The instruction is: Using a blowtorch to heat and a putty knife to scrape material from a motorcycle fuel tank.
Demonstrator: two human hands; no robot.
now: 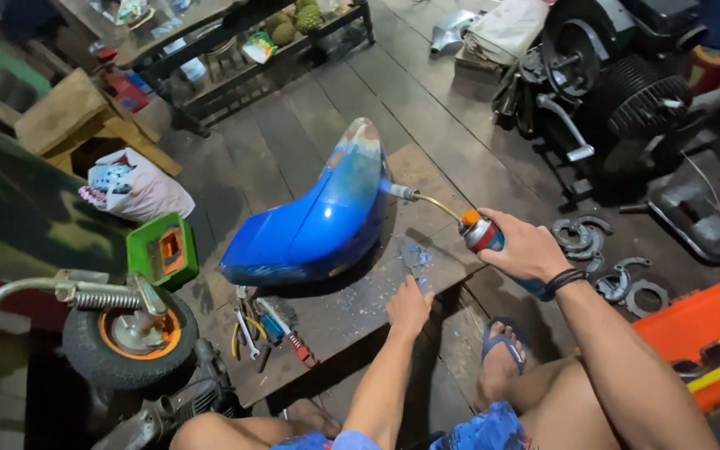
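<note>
Right hand [528, 247] clamped on gas torch canister [483, 235], nozzle at blue fairing [318, 221]; left hand [408, 308], fingers curled together, gripping scraper [416, 265].

A blue curved fender [318, 223], paint worn pale at its far tip, lies on the boards ahead of the left fingers [414, 293]. A gas torch can [483, 235], orange-collared, tilts in the right fingers [506, 250], nozzle toward the fender.

A dim workshop has a dark wooden plank floor [452, 125], a low slatted bench [268, 58] at the far side, wooden blocks [68, 112] left and an engine [627, 83] right.
</note>
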